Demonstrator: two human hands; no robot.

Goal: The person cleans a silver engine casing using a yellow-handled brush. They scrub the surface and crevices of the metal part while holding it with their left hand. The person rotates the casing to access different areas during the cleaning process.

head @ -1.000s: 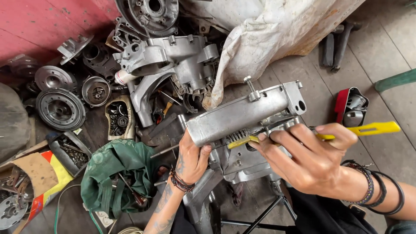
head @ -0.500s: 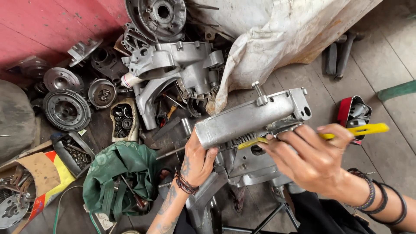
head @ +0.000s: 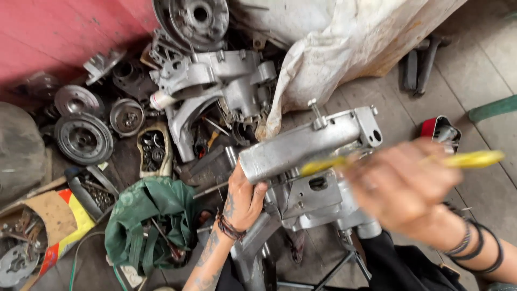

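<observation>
Casing [head: 301, 143] sits on a stand beside the green cloth [head: 148, 215], left hand [head: 242, 196] gripping its end. Right hand [head: 409, 186], blurred, is closed on a yellow brush [head: 468, 159] at the casing's underside. Scrubbing appears in progress; next stroke needs a steady casing.

Red wall [head: 32, 37], grey plank floor [head: 484, 178]

We see silver-grey engine casing [head: 301, 143]; yellow brush handle [head: 474, 159]. Our left hand [head: 242, 196]: dark tattoo pattern, dark bead bracelet. Green cloth [head: 148, 221], red wall [head: 48, 37], off-white stained sack [head: 344, 43], red-sided box [head: 439, 129], orange-yellow carton [head: 59, 226].
</observation>
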